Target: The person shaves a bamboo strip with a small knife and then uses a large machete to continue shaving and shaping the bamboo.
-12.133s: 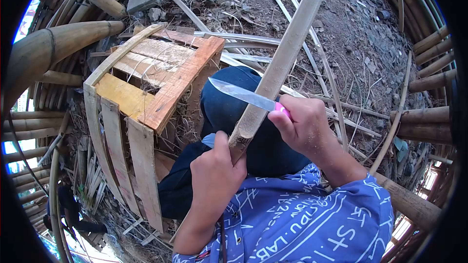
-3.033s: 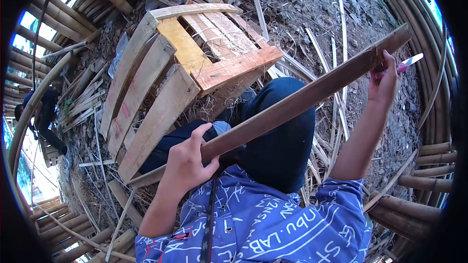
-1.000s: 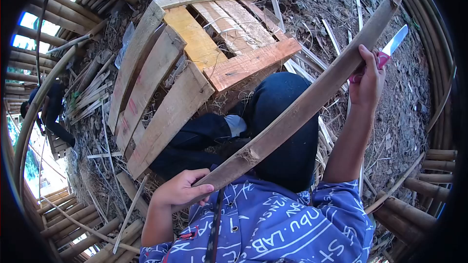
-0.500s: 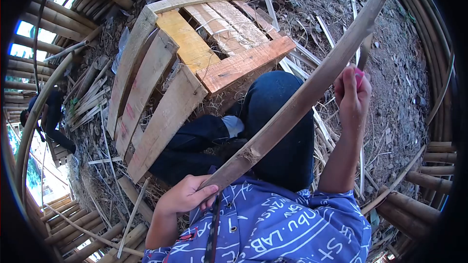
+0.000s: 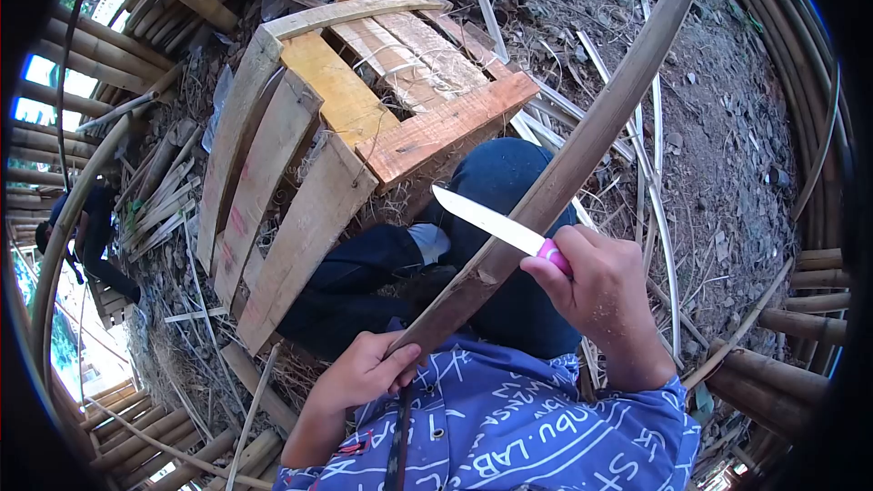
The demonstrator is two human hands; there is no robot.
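A long brown bamboo strip (image 5: 582,164) slants from my waist up to the top right, passing over my raised knee. Its lower end is gripped in my left hand (image 5: 373,370), thumb on top. My right hand (image 5: 600,286) is closed round the pink handle of a knife (image 5: 491,221). The blade lies across the upper face of the strip, its tip pointing up and left past the far edge. A rough notch-like patch (image 5: 491,273) marks the strip just below the blade.
A slatted wooden crate (image 5: 446,132) stands in front of my legs. Thin bamboo slivers (image 5: 657,200) litter the dirt ground (image 5: 727,155) to the right. Bamboo poles (image 5: 809,327) wall both sides. At far left, another person (image 5: 86,227) in dark clothes bends down.
My right hand has drawn the knife from beyond the strip's upper right down toward my body, and the blade now crosses the strip. My left hand keeps its hold, shifting slightly.
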